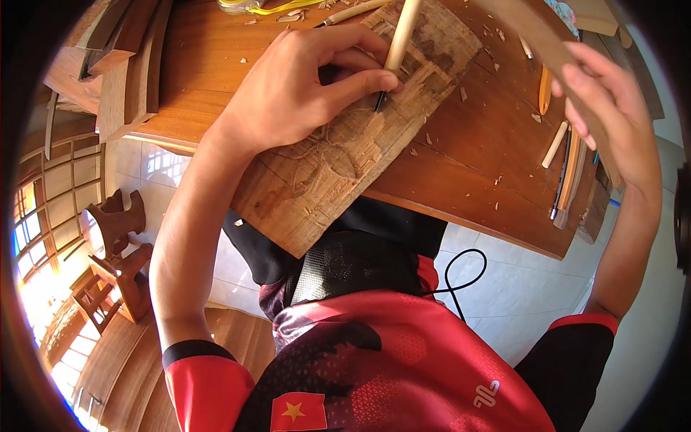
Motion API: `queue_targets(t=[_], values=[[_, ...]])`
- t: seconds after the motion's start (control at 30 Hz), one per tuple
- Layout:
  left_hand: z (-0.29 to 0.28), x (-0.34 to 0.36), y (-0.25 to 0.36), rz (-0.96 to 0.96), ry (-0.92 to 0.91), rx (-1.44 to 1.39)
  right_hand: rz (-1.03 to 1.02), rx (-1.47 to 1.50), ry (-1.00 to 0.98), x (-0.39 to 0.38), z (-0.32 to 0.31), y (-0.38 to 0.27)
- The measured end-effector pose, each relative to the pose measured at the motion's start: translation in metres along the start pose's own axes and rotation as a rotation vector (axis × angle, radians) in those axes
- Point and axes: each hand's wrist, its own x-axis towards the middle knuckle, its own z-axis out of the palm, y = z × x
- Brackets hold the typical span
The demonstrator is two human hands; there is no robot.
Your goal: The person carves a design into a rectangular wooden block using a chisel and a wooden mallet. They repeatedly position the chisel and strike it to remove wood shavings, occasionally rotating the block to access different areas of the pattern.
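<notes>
Tbl [468, 183]: L hand [291, 90] w/ chisel [402, 39] at brd [381, 147].

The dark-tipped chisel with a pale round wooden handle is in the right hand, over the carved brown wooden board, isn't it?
Not quite: the head view shows the left hand holding that chisel over the carved board.
</notes>
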Motion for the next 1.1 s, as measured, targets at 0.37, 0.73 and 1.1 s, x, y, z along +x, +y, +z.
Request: queue_targets(t=[0.37, 0.73, 1.1], values=[[0.001, -0.001, -0.001, 0.005, -0.016, -0.018, -0.007, 0.042, 0.027, 0.001, 0.011, -0.005], [0.002, 0.0, -0.002, 0.07, 0.078, 0.099, 0.003, 0.06, 0.02, 0.004, 0.015, -0.002], [0.004, 0.0, -0.003, 0.058, 0.051, 0.071, 0.011, 0.128, -0.005, 0.004, 0.028, 0.009]])
